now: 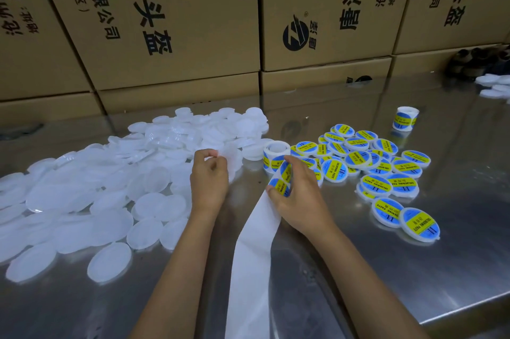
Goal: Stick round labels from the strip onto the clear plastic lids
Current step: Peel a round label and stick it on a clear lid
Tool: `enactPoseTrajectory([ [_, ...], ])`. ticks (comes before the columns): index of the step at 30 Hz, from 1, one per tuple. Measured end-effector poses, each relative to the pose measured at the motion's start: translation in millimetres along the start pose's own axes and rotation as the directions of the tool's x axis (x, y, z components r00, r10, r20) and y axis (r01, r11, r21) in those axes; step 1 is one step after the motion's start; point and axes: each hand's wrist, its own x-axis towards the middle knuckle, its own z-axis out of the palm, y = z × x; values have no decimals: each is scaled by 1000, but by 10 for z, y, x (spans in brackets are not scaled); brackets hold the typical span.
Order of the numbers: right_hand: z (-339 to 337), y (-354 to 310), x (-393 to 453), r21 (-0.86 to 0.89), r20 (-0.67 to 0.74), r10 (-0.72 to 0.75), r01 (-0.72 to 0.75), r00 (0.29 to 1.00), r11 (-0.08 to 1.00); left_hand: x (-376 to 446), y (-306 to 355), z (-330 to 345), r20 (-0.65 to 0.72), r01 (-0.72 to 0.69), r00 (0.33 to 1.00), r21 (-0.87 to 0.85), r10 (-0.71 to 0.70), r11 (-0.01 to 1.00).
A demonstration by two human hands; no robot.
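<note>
From the head camera, the left hand [209, 175] pinches one clear round plastic lid [231, 158] with curled fingers, above the shiny steel table [414, 269]. The right hand [298, 195] curls around the white backing strip [254, 250] carrying blue-and-yellow round labels [278, 184], which trails toward the near edge. The label roll [273, 158] stands mid-table. Unlabelled lids [82, 200] cover the left side; labelled lids [380, 170] lie right. Cardboard boxes [171, 21] line the far edge.

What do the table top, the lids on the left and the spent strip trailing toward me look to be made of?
Table top: likely stainless steel, brushed; it mirrors the boxes.
Unlabelled lids: frosted, translucent plastic, milky white.
Spent strip: smooth white backing paper, probably coated; it bends limply below the right hand.
</note>
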Motion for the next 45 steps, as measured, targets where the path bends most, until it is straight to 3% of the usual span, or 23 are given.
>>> enactPoseTrajectory([
  [2, 16, 28, -3, -36, 50, -5, 7, 999, 999, -12, 60, -28, 44, 155, 988, -194, -149, 969],
  [5, 15, 52, 5, -55, 69, -4, 7, 998, 998, -55, 81, -49, 150, 241, 968, -354, -199, 904],
  [11, -6, 41, -9, -49, 109, -10, 15, 994, 999, -160, 118, 55, 334, 343, 920, -430, -206, 835],
  [20, -89, 49, -13, -35, 230, -79, 90, 970, 995, -227, 72, 203, 484, 337, 866, -378, -126, 862],
  [27, -84, 62, -10, -58, 181, -89, 101, 979, 993, -201, 72, 212, 493, 300, 859, -268, -137, 915],
  [33, -97, 112, 22, -175, 0, 46, -46, 999, 984, -174, 65, 183, 448, 290, 883, -287, -140, 913],
  [35, -99, 128, 26, -184, 12, 72, -69, 997, 980, -165, 59, 169, 440, 271, 890, -299, -120, 915],
  [40, -56, 100, 50, 69, 79, 117, -122, 990, 990, -212, 83, 195, 491, 317, 862, -330, -125, 889],
  [45, 10, 98, 46, 103, 48, 108, -113, 993, 988, -214, 50, 231, 424, 262, 898, -294, -120, 919],
])
